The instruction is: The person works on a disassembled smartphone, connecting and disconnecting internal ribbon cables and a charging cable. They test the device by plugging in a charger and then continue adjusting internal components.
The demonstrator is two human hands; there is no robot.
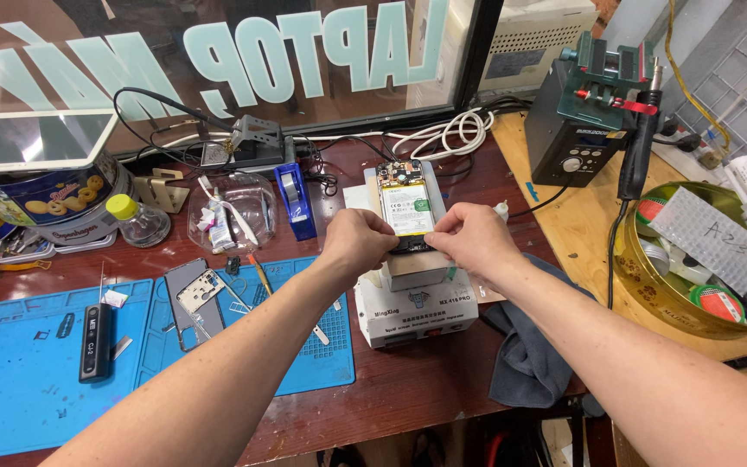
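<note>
Both hands met over the near end of an opened phone (406, 206), which lay face down with its back cover off on the white heating machine (415, 311) at the middle of the bench. Left hand (356, 242) had its fingers curled and pressed together on the phone's lower left corner; right hand (475, 239) was closed in a pinch on the lower right edge, though what, if anything, sat between the fingertips could not be told. Just right of the machine a dark grey cloth (525, 350) drooped over the table edge. To the left lay a blue work mat (36, 372) carrying a black tool (95, 342) and a phone frame (194, 298). Farther back stood a blue tape dispenser (294, 199), a small yellow-capped bottle (136, 220) and a round biscuit tin (54, 203). On the right sat a dark rework station (577, 130) and a gold tin (693, 268) of tape rolls.
</note>
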